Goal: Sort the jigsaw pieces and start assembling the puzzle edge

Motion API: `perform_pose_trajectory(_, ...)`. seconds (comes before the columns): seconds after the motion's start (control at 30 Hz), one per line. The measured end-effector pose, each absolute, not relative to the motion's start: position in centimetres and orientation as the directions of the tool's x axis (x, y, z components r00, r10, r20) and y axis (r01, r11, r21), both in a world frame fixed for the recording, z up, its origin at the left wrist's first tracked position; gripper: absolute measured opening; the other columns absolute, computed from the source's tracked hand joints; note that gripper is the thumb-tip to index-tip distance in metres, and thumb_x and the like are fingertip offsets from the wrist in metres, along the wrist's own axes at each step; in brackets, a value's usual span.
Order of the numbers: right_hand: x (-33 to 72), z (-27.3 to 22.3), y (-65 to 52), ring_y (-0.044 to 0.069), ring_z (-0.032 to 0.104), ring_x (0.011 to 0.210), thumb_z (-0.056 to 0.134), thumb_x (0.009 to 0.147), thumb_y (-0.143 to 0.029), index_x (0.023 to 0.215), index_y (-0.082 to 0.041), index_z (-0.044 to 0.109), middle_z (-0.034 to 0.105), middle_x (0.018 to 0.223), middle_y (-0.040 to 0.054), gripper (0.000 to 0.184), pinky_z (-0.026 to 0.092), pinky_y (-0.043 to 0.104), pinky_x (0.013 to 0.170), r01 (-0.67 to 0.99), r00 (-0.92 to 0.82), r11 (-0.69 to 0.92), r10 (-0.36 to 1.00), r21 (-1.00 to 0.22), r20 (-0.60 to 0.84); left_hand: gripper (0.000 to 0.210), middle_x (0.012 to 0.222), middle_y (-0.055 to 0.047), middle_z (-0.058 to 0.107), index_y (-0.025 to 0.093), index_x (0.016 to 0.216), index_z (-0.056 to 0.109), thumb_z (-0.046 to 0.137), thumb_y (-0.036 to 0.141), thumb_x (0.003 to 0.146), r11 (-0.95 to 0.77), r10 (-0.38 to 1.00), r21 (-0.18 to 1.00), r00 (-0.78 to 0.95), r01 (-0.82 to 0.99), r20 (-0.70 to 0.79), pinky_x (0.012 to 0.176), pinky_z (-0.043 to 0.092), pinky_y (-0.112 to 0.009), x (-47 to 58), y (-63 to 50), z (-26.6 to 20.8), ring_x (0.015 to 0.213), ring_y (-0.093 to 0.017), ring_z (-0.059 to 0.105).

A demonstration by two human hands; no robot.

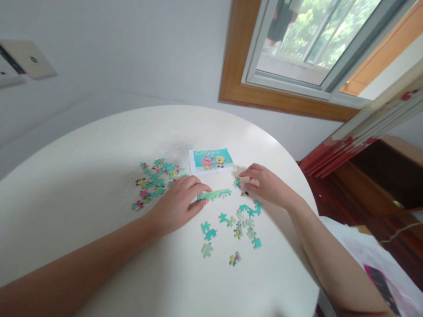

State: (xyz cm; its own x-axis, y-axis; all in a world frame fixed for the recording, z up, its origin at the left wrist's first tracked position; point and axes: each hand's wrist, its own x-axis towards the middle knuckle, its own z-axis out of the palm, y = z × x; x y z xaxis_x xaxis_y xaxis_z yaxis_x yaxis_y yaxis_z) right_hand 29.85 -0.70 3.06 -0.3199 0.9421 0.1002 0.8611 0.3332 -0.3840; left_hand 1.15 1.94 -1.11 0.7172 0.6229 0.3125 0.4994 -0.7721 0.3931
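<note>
My left hand point(183, 200) rests on the white table with its fingers and thumb closed around the left end of a joined strip of jigsaw puzzle pieces point(218, 193). The strip is green and lies flat. To its right, my right hand point(264, 185) hovers with thumb and forefinger apart. A teal puzzle piece point(236, 182) lies just at those fingertips, and a small dark-marked piece point(244, 193) sits below the thumb. Behind the strip lies a reference picture card point(213, 160) with a pink and a yellow cartoon figure.
A heap of mixed puzzle pieces point(158, 174) spreads left of the card, partly behind my left hand. Several loose pieces point(243, 218) lie nearer me. The round table point(99, 176) meets a wall and a wooden-framed window point(239, 88). A red-patterned curtain point(333, 152) hangs at right.
</note>
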Motion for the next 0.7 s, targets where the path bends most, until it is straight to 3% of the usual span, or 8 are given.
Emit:
perform_pose_trajectory(0.13,28.9,2.2,-0.2,0.020,0.061,0.093,0.063,0.086,-0.018,0.108,-0.017,0.071,0.062,0.105,0.0109,0.024,0.048,0.035,0.089,0.851,-0.360,0.383,0.924,-0.360,0.131,0.022,0.104,-0.006,0.060,0.021,0.110,0.063,0.050,0.028,0.093,-0.770,0.627,0.390,0.714,0.505,0.311,0.093,0.039,-0.040,1.1,1.9,-1.1,0.102,-0.024,0.054)
perform_pose_trajectory(0.37,30.6,1.9,0.5,0.012,0.061,0.074,0.062,0.083,-0.010,0.099,-0.019,0.073,0.060,0.102,0.0074,0.021,0.052,0.027,0.077,0.859,-0.236,0.246,0.969,-0.449,0.079,0.022,0.105,-0.006,0.060,0.022,0.111,0.063,0.051,0.029,0.093,-0.769,0.627,0.392,0.713,0.505,0.312,0.094,0.039,-0.040,1.0,1.9,-1.2,0.103,-0.024,0.054)
perform_pose_trajectory(0.7,34.0,2.4,0.9,0.015,0.065,0.079,0.061,0.083,-0.011,0.098,-0.019,0.072,0.066,0.098,0.0065,0.021,0.052,0.028,0.077,0.863,-0.190,0.167,0.982,-0.477,0.001,0.022,0.105,-0.006,0.060,0.022,0.110,0.063,0.051,0.029,0.093,-0.773,0.624,0.389,0.713,0.502,0.320,0.093,0.040,-0.040,1.0,1.9,-1.3,0.103,-0.024,0.053)
